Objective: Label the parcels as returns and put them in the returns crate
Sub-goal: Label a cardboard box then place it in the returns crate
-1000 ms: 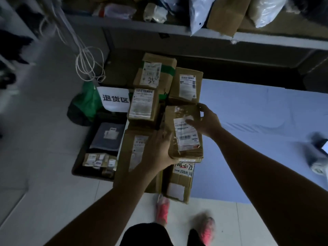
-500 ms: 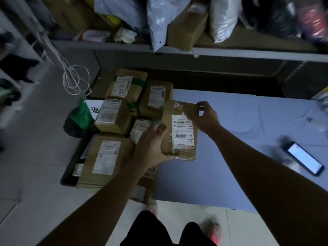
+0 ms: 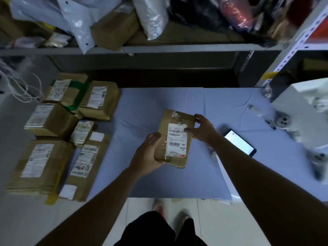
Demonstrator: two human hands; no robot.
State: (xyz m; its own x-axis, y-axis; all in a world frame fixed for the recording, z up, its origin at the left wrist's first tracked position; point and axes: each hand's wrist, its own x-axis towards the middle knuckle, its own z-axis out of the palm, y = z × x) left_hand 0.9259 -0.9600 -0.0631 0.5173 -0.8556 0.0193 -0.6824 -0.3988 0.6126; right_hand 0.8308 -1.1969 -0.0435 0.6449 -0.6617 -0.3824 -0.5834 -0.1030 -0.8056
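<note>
While the brown parcel is held over the blue tabletop, the labelling step is judged to be in hand, not the crating. The parcel is gripped between both hands. The left hand is curled round its near left corner, and the right hand pinches its far right edge, thumb on the printed face. Its white shipping label faces up between the two hands. Whether the underside touches the tabletop cannot be told. No returns mark can be made out on it, so it is taken as not yet labelled.

A lit phone lies just to the right of the right hand, and a pile of other parcels lies well to the left of the left hand. No crate, pen or sticker can be seen.

The next move is judged to call for the parcel to be set flat and one hand to be freed for a marker or sticker. The mark should be placed clear of the barcode. Only then would the parcel be carried to the crate, whose place is not shown.
</note>
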